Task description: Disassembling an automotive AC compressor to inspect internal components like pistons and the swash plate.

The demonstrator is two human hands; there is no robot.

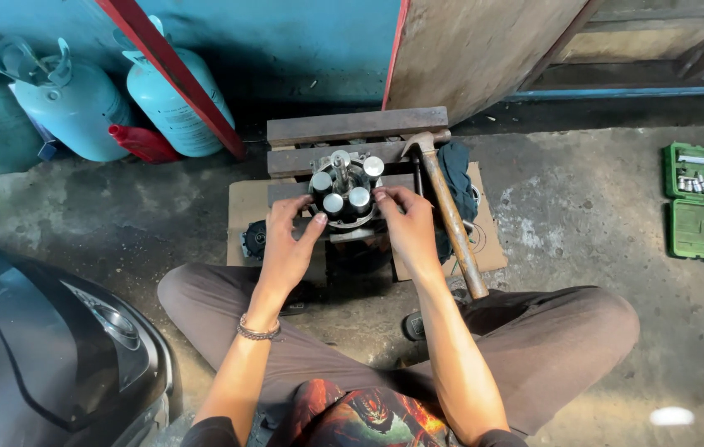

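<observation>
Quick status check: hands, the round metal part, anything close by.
Left hand and right hand grip the round piston assembly from both sides. It sits on the wooden block. Hammer lies right beside the right hand.

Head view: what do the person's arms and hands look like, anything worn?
Both forearms are bare, with no gloves on the left hand or the right hand. A dark beaded bracelet circles the left wrist. The right wrist shows nothing worn. Dark short sleeve edges show at the bottom of the view.
</observation>
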